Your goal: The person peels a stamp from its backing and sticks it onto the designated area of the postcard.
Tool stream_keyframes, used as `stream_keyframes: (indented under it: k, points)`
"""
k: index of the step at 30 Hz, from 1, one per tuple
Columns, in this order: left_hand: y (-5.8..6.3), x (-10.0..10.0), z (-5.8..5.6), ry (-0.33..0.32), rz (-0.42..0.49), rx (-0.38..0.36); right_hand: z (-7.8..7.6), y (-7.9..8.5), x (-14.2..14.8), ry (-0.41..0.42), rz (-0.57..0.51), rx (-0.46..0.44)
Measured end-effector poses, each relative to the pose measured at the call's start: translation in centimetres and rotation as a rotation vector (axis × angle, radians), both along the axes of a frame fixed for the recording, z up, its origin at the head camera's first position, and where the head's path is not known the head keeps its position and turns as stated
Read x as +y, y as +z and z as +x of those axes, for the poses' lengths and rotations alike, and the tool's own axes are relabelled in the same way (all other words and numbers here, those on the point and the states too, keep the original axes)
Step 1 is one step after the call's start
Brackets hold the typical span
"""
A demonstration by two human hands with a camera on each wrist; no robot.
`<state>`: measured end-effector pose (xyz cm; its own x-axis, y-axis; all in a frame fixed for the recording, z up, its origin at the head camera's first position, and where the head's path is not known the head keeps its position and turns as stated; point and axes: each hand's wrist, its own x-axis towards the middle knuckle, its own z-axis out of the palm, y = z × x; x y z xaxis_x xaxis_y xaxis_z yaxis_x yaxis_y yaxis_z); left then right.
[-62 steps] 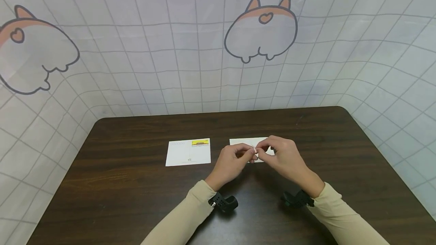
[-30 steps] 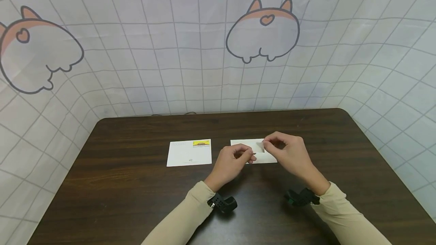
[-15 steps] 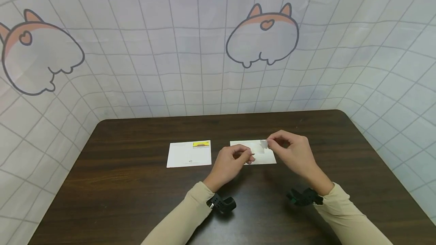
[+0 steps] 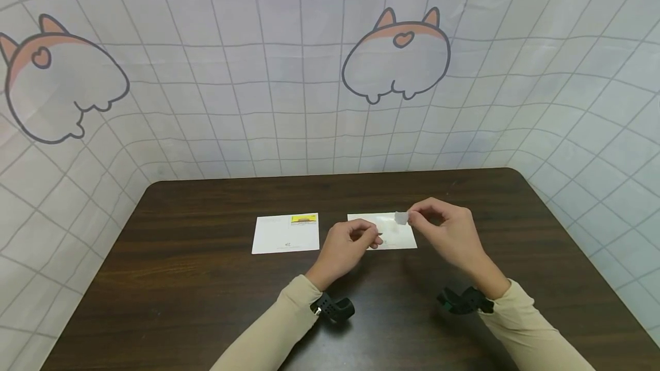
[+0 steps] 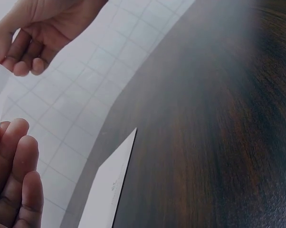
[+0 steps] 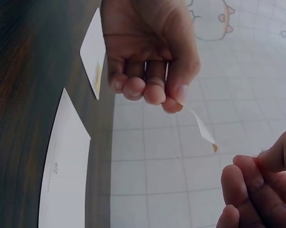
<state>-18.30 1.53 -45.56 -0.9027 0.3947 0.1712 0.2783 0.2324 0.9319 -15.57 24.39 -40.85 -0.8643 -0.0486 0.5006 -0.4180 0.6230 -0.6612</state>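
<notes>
In the head view my left hand (image 4: pixel 348 245) is over the left part of a white postcard (image 4: pixel 402 240), hiding some of it. Its thumb and finger pinch a thin, slightly curved white piece (image 6: pixel 202 127) with an orange-brown tip, seen almost edge-on in the right wrist view. To the right, my right hand (image 4: pixel 448 233) pinches a small greyish-white scrap of paper (image 4: pixel 401 218) above the card's upper right corner. Both hands are in the air, a short distance apart. A second white postcard (image 4: pixel 283 238) lies flat to the left, bearing a yellow stamp (image 4: pixel 303 219).
The dark wooden table (image 4: pixel 170 279) has rounded far corners. White gridded cloth (image 4: pixel 289 73) with cartoon animal drawings hangs behind and at the sides. Black wrist devices (image 4: pixel 332 308) sit at both beige sleeves (image 4: pixel 273 325).
The hands were together at first; the right hand has since drawn away to the right and slightly up, with the greyish-white scrap coming into view. My left hand has barely shifted.
</notes>
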Motion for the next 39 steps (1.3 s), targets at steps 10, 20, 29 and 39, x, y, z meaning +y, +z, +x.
stream_keyframes:
  k: [10,20,29,39]
  points:
    - [-0.2,0.3,0.5,0.030,-0.030,-0.008,0.5,0.2,0.5,0.039,-0.047,-0.021]
    - [-0.3,0.4,0.8,0.051,-0.036,-0.001,0.7,0.3,1.2,0.033,-0.120,-0.045]
    - [-0.4,0.4,0.9,0.061,-0.044,-0.010,1.2,0.0,1.6,0.044,-0.088,-0.147]
    - [-0.2,0.4,1.1,0.069,-0.048,-0.006,1.6,-1.2,2.5,0.059,-0.046,-0.250]
